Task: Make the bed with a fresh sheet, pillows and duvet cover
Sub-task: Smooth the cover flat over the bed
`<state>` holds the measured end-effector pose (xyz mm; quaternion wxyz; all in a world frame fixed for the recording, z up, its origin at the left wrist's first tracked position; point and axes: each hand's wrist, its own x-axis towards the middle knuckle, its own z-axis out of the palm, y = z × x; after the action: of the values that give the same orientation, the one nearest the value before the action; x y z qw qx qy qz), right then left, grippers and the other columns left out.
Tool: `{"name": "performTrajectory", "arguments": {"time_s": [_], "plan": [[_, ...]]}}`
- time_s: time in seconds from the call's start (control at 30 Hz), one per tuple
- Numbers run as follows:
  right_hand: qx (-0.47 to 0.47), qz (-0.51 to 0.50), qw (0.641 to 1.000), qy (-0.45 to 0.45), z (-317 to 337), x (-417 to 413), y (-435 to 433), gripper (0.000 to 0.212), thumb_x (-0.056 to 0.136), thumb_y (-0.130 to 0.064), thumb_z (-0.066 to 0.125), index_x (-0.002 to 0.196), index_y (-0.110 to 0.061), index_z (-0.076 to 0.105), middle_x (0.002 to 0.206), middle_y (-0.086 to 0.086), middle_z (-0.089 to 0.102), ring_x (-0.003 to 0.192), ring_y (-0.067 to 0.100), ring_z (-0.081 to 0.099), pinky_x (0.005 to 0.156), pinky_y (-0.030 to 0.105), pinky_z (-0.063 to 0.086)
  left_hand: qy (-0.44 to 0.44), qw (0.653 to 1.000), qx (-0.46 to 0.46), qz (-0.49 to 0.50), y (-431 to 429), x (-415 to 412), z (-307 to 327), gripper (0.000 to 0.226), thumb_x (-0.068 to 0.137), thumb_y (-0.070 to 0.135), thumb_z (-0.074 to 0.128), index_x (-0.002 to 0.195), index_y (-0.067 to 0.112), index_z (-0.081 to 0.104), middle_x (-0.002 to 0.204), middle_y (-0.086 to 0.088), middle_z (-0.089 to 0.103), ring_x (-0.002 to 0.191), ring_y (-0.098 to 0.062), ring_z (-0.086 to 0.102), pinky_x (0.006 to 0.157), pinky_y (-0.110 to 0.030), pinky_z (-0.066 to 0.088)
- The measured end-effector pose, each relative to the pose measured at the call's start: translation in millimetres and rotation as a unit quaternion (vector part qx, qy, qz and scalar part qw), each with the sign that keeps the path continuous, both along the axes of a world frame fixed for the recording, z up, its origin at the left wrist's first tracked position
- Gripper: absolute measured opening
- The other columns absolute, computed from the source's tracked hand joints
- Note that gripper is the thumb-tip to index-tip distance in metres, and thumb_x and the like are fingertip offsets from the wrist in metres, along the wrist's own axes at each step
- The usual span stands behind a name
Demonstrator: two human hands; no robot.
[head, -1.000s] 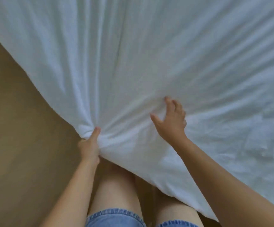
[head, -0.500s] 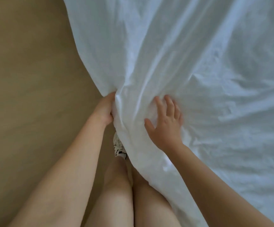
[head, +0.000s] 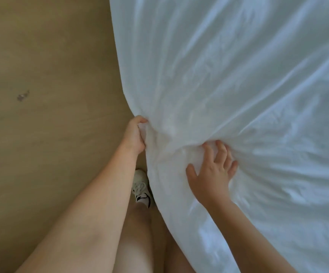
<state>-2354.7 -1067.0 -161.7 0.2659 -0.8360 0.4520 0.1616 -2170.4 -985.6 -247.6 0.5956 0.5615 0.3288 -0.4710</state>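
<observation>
the white sheet [head: 238, 75] fills the right and upper part of the view, draped over the bed and hanging down its side toward the floor [head: 41, 75]. its left edge runs down from the top of the view to the left grip [head: 134, 134], which is closed on a bunch of the cloth at that edge: the fingers are curled into the fabric and folds fan out from there up and to the right.

the right grip [head: 212, 174] lies on top of the sheet, just right of the bunched part and near the left grip but apart from it. it is open, the fingers [head: 221, 150] spread and pressing on the cloth, the thumb stuck out to the left. creases gather under the fingertips and run off to the right.

below the left grip the sheet hangs beside the person's bare legs [head: 136, 243]. a white shoe [head: 141, 186] with black marks stands on the floor just beside the hanging cloth. the floor is tan, with a small dark mark [head: 22, 96] well to the left.
</observation>
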Motion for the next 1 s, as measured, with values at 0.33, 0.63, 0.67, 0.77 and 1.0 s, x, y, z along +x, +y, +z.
{"name": "performTrajectory", "arguments": {"time_s": [0.33,0.63,0.67,0.77,1.0], "plan": [[0.011,0.051,0.994,-0.093,29,105,-40,0.055,0.086,-0.021,0.059,0.138,-0.013,0.04,0.15,0.013,0.023,0.136,0.033,0.02,0.111,0.044,0.017,-0.067,0.986,-0.149,-0.024,-43,117,14,0.028,0.091,0.039,0.054,0.087,0.024,0.077,0.09,0.001,0.073,0.088,-0.018,0.069,0.074,-0.03,0.055],[-0.014,-0.068,0.996,-0.05,18,240,-63,0.084,0.078,-0.064,0.05,0.147,-0.031,0.017,0.156,0.005,0.011,0.14,0.019,0.01,0.112,0.045,0.012,0.018,0.997,-0.053,-0.05,8,170,47,0.047,0.06,0.034,0.086,0.1,0.014,0.074,0.107,-0.009,0.071,0.094,-0.024,0.07,0.068,-0.029,0.056],[-0.015,-0.056,0.998,0.016,10,246,-64,0.086,0.08,-0.063,0.05,0.149,-0.032,0.009,0.158,0.004,0.003,0.143,0.019,0.002,0.114,0.048,0.008,0.004,0.997,0.028,-0.073,22,172,43,0.046,0.06,0.031,0.086,0.099,0.013,0.073,0.106,-0.009,0.071,0.093,-0.024,0.069,0.069,-0.028,0.055],[0.0,0.007,0.981,0.194,-7,250,-64,0.091,0.086,-0.06,0.046,0.149,-0.033,-0.013,0.156,0.004,-0.024,0.144,0.026,-0.02,0.114,0.056,0.0,0.018,0.979,0.158,-0.128,9,189,24,0.038,0.073,0.019,0.08,0.107,0.009,0.065,0.106,-0.007,0.069,0.094,-0.023,0.065,0.08,-0.029,0.049],[-0.005,-0.115,0.981,0.154,-15,291,-63,0.088,0.087,-0.053,0.048,0.151,-0.026,-0.007,0.158,0.005,-0.018,0.144,0.022,-0.018,0.112,0.057,-0.001,0.045,0.986,-0.147,0.063,-91,301,-14,0.026,0.089,0.037,0.059,0.095,0.019,0.077,0.111,-0.008,0.07,0.105,-0.026,0.065,0.087,-0.041,0.054]]}}
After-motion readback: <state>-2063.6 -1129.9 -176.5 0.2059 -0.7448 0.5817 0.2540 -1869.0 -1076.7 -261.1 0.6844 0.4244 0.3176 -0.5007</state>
